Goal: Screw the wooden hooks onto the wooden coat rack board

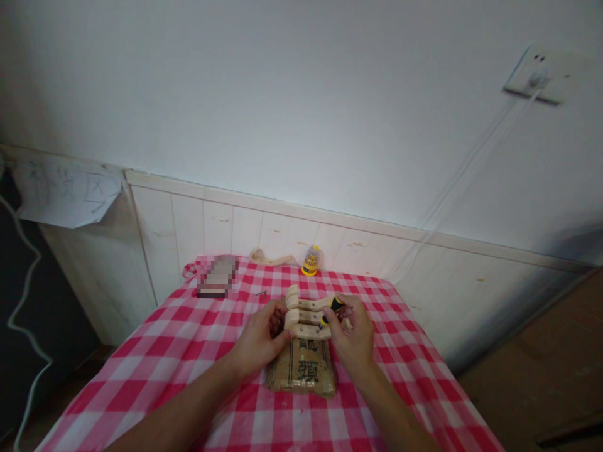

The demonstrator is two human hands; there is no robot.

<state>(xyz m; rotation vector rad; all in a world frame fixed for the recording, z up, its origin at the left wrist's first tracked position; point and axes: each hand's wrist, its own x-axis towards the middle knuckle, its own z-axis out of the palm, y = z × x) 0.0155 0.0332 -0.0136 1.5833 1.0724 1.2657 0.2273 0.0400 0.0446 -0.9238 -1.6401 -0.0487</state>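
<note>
A pale wooden piece of several curved slats, dotted with small dark holes or screws, lies over a brown taped package that bears dark printed characters. My left hand is closed on the slats' rounded left ends. In my right hand is a small black and yellow screwdriver, gripped between thumb and fingers. Its tip points down at the nearest slat, close to a hole; whether it touches is too small to tell. My right fingers partly cover the slats' right ends.
A red and white checked cloth covers the table, which stands against a panelled wall. Toward the back are a loose curved wooden piece, a yellow-capped clear bottle, an L-shaped metal key and a blurred-out flat object.
</note>
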